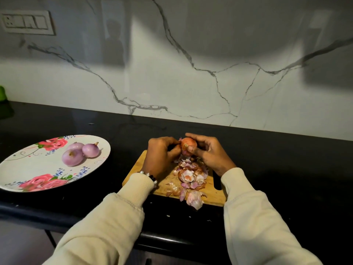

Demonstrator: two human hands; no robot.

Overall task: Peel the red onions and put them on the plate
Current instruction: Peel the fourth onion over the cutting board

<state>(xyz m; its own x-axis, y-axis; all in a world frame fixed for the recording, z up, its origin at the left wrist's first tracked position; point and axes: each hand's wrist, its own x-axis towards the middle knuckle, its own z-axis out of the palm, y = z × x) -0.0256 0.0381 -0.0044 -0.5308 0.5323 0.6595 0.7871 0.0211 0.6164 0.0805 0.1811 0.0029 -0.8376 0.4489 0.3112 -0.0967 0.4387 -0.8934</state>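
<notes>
Onion (188, 145), round and papery-skinned, gripped by curled left hand (162, 152) and right hand (209, 153).

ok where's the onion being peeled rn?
In the head view the unpeeled onion sits right of center, held between the left hand and right hand above the cutting board's far edge and the pile of skins.

No legible txt; switch plate (26, 22) prob too blurry.

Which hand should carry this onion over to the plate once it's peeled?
Probably the left hand: the plate lies on its side, and the onion is gripped by both hands, so the right hand would cross over.
</notes>
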